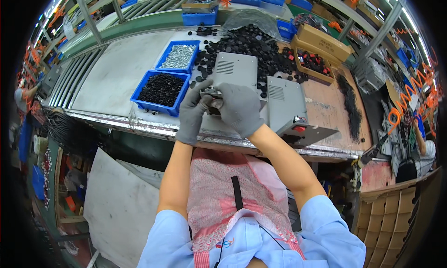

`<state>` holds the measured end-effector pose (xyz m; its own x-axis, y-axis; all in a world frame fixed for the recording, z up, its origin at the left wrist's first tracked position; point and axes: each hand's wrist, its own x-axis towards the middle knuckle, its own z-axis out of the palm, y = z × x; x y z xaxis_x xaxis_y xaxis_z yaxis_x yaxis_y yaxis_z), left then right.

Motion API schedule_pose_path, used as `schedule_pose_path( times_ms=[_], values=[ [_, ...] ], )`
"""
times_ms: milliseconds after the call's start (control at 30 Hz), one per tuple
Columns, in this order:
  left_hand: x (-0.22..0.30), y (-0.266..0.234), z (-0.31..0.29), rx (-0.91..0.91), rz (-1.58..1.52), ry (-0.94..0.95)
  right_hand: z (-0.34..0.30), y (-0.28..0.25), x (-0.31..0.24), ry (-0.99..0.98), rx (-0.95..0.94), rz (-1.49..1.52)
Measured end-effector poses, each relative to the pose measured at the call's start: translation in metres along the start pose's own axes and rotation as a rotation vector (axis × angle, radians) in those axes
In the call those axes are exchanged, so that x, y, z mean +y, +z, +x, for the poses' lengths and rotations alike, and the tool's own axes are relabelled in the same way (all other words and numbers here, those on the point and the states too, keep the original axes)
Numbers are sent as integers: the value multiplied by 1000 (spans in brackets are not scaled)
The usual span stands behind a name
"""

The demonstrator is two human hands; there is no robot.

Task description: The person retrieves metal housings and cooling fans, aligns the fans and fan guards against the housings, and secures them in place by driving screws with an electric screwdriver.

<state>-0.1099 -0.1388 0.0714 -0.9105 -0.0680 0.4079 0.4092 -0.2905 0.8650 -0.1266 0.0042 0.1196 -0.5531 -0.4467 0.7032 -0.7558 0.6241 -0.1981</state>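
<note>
Both my hands wear grey work gloves and meet at the bench's front edge. The fingers of my left hand (192,114) are bent closed at the near left corner of a grey sheet-metal housing (238,65) with vent slots. Beside it my right hand (242,110) is closed too, its fingertips close to the left ones. A small dark and metallic part shows between the fingers, mostly hidden. Just right stands a second grey vented housing (285,98). On its near side, a flat metal panel (314,134) carries a red switch (299,128).
Left of the housings are a blue bin of black screws (160,88) and a blue bin of silvery fasteners (178,56). Black round knobs (247,42) lie heaped behind. A cardboard box (314,65) holds red and black parts. Black wires (349,105) lie at right.
</note>
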Motion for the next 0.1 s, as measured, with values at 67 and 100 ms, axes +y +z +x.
schedule_pose_path(
  times_ms=[67,100],
  values=[
    [6,1,-5,17,59,13,-11,-5,-2,-16,-15,-48],
    [5,4,-2,1,61,12,-13,-8,-4,-52,-29,-95]
  ],
)
